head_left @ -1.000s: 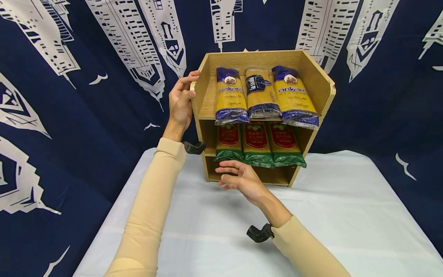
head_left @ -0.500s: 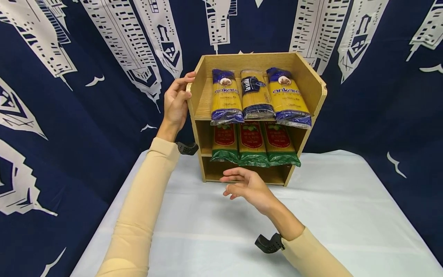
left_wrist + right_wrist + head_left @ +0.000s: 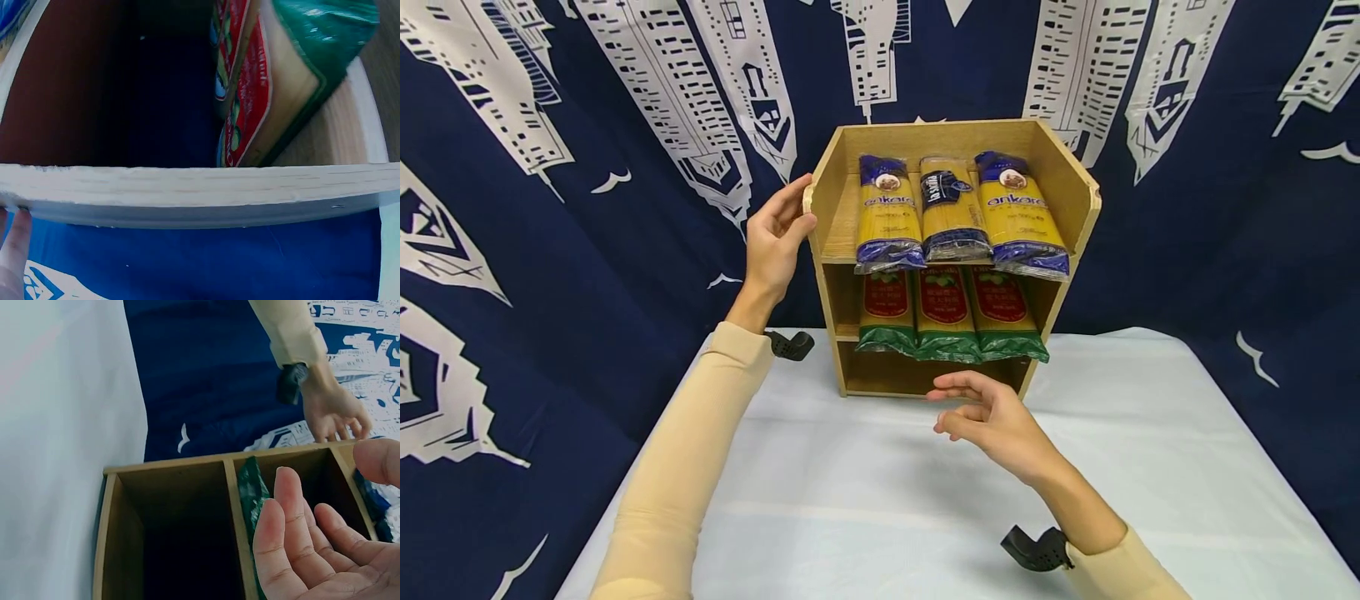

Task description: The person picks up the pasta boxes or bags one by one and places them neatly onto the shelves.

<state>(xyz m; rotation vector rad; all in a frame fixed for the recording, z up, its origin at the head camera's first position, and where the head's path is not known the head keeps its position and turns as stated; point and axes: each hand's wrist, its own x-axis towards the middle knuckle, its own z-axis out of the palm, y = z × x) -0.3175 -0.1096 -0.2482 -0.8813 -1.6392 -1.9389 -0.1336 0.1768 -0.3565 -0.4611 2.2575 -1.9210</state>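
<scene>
A wooden shelf unit [image 3: 943, 132] with three levels stands on the table. My left hand [image 3: 775, 246] is at the upper front edge of its left side panel, fingertips on the panel's outer face [image 3: 187, 215] and fingers loosely bent. Two of those fingers [image 3: 15, 247] show in the left wrist view. My right hand [image 3: 1000, 421] hovers before the bottom level, fingers loosely bent around nothing. Three spaghetti packs fill the top level: two yellow-blue ones [image 3: 887, 221] [image 3: 1022, 212] and a dark-labelled one [image 3: 951, 212] between. Three red-labelled pasta packs with green ends [image 3: 947, 312] lie on the middle level.
The shelf's bottom level [image 3: 880, 373] shows bare wood. A white cloth [image 3: 850, 500] covers the table. Behind hangs a dark blue curtain [image 3: 647, 208] with white building prints. Pack ends jut past the shelf fronts.
My right hand has moved right and towards me, away from the bottom level. My left hand's fingers have drawn back slightly along the side panel. The packs stay in place.
</scene>
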